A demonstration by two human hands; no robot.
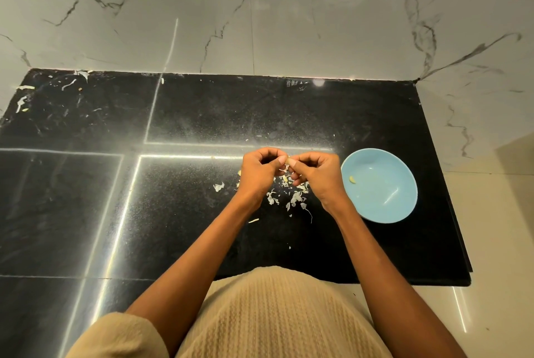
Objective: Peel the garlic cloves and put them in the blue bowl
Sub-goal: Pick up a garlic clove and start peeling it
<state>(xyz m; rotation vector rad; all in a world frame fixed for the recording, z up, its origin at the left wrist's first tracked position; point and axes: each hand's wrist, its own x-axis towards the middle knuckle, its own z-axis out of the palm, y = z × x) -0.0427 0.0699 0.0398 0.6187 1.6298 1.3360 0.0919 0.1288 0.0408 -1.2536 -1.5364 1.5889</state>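
Note:
My left hand point(261, 171) and my right hand point(313, 174) meet above the black counter, fingers curled, and together pinch a small pale garlic clove point(288, 159) between their fingertips. Most of the clove is hidden by the fingers. The blue bowl point(401, 207) sits on the counter just right of my right hand. One peeled yellowish clove point(352, 180) lies inside it near the left wall. Loose white garlic skins point(294, 198) lie scattered on the counter under and in front of my hands.
The black stone counter point(202, 114) ends at a marble wall behind and drops off just right of the bowl and at the front. More skin scraps point(24, 97) lie at the far left corner. A lone skin piece point(218, 186) lies left of my hands.

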